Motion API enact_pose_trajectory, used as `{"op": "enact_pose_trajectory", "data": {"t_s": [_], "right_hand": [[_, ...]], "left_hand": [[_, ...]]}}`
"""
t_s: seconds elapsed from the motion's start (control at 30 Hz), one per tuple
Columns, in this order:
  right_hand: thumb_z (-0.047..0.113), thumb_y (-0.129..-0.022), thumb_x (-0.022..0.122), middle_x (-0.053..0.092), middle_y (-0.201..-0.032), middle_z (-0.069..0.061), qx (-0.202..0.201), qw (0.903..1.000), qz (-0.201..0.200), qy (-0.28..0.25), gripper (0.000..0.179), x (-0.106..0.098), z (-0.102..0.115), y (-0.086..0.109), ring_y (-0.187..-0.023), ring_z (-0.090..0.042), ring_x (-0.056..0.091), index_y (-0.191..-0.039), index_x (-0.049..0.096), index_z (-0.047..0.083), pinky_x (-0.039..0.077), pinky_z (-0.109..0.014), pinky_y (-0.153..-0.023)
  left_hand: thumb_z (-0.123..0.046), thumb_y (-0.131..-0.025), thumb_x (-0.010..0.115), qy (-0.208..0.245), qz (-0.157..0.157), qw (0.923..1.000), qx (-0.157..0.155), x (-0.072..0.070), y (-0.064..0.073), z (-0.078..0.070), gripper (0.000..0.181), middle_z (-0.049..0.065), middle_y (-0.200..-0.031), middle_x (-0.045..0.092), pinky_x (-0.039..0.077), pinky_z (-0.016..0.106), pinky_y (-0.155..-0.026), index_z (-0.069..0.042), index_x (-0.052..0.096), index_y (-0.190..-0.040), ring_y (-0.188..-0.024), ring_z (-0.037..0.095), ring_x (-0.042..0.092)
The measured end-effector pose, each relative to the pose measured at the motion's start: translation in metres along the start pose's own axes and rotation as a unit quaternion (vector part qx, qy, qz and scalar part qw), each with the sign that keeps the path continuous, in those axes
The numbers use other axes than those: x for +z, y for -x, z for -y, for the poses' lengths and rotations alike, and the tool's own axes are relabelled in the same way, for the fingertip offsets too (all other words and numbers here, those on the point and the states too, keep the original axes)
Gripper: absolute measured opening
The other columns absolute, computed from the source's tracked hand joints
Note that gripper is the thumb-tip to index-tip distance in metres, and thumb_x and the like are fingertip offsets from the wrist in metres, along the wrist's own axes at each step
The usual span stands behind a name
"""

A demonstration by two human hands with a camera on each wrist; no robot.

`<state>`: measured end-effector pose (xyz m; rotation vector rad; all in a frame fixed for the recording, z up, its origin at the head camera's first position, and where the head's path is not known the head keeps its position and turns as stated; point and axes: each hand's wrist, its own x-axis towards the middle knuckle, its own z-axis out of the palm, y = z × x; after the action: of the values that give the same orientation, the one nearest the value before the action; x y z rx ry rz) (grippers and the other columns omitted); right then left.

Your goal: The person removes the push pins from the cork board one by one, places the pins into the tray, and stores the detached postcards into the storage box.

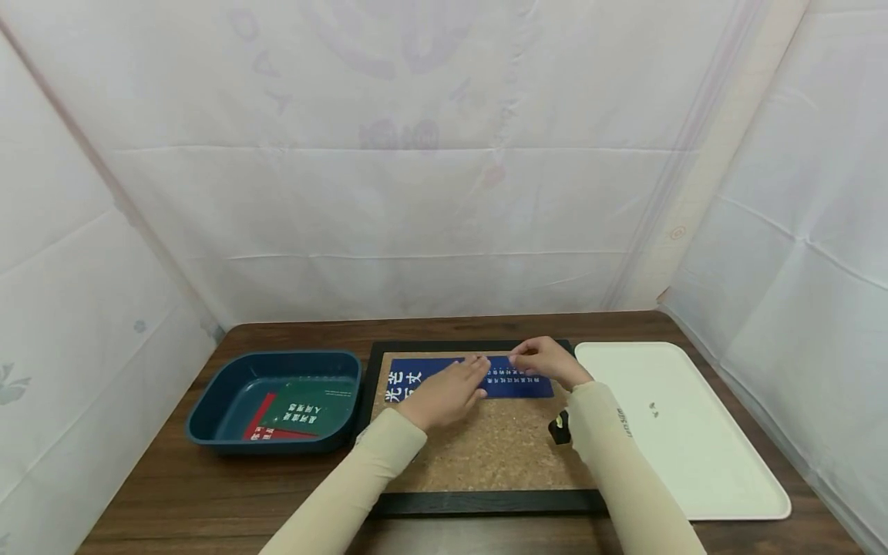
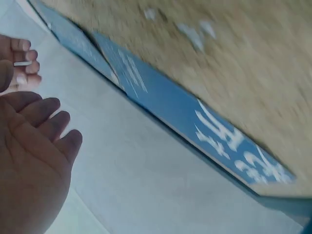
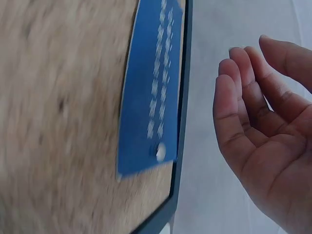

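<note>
Two blue cards with white characters lie along the top of a black-framed cork board (image 1: 486, 455). My left hand (image 1: 451, 393) reaches across the left card (image 1: 437, 365), fingers extended, its fingertips over where the cards meet in the head view. In the left wrist view its palm shows nothing held. My right hand (image 1: 551, 362) is at the upper edge of the right card (image 1: 515, 388), thumb and fingers bent loosely. The right wrist view shows a gap between thumb and fingers. A pale round pin head (image 3: 161, 151) marks one corner of the right card.
To the left stands a dark teal tray (image 1: 208, 430) holding a green card (image 1: 298, 408) and red cards (image 1: 258, 420). A white tray (image 1: 701, 439) lies right of the board. Beside my right wrist is a small black object (image 1: 559, 428). White sheeting (image 1: 430, 223) hangs behind the wooden table (image 1: 166, 486).
</note>
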<state>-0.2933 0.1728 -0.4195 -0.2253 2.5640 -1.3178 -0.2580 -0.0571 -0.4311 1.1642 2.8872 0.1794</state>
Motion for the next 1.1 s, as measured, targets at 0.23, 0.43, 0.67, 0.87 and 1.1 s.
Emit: {"op": "enact_pose_trajectory", "data": {"t_s": [0.23, 0.43, 0.67, 0.87, 1.1], "right_hand": [[0.018, -0.094, 0.06, 0.068, -0.102, -0.014, 0.02, 0.9995, -0.01, 0.023, 0.026, -0.013, -0.018, 0.0, -0.089, -0.021, 0.065, -0.11, 0.067, -0.002, 0.057, -0.036, -0.081], [0.015, -0.094, 0.06, 0.068, -0.1, -0.015, 0.032, 0.9992, -0.012, 0.022, 0.024, -0.016, -0.028, -0.001, -0.089, -0.021, 0.065, -0.106, 0.068, -0.004, 0.058, -0.036, -0.079], [0.014, -0.093, 0.061, 0.069, -0.099, -0.014, 0.045, 0.9985, -0.017, 0.026, 0.023, -0.02, -0.036, -0.003, -0.085, -0.019, 0.065, -0.105, 0.068, -0.004, 0.058, -0.035, -0.075], [0.012, -0.093, 0.06, 0.069, -0.095, -0.014, 0.063, 0.9978, -0.014, 0.013, 0.022, -0.022, -0.039, -0.002, -0.08, -0.017, 0.065, -0.102, 0.068, -0.006, 0.057, -0.032, -0.072], [0.011, -0.093, 0.061, 0.068, -0.087, -0.009, 0.08, 0.9963, -0.023, 0.023, 0.019, -0.022, -0.043, -0.001, -0.074, -0.014, 0.06, -0.098, 0.068, -0.005, 0.054, -0.027, -0.066]], "left_hand": [[-0.032, -0.106, 0.033, 0.004, 0.042, 0.9989, 0.02, 0.009, -0.012, -0.018, 0.052, 0.005, -0.159, 0.026, 0.026, 0.037, -0.119, -0.009, 0.026, -0.153, -0.147, 0.02, 0.024], [-0.033, -0.106, 0.032, 0.004, 0.063, 0.9976, 0.028, 0.011, -0.02, -0.03, 0.052, 0.004, -0.159, 0.026, 0.025, 0.034, -0.119, -0.009, 0.027, -0.152, -0.147, 0.019, 0.024], [-0.033, -0.106, 0.032, -0.016, 0.078, 0.9966, 0.02, 0.012, -0.03, -0.037, 0.052, 0.004, -0.158, 0.028, 0.024, 0.031, -0.119, -0.009, 0.029, -0.152, -0.147, 0.017, 0.024], [-0.035, -0.106, 0.029, -0.019, 0.098, 0.995, 0.005, 0.014, -0.034, -0.043, 0.052, 0.001, -0.159, 0.026, 0.024, 0.03, -0.119, -0.013, 0.027, -0.153, -0.147, 0.016, 0.023], [-0.039, -0.105, 0.03, -0.036, 0.116, 0.9925, -0.012, 0.017, -0.04, -0.046, 0.052, -0.002, -0.159, 0.024, 0.025, 0.031, -0.119, -0.017, 0.027, -0.153, -0.147, 0.013, 0.022]]}}
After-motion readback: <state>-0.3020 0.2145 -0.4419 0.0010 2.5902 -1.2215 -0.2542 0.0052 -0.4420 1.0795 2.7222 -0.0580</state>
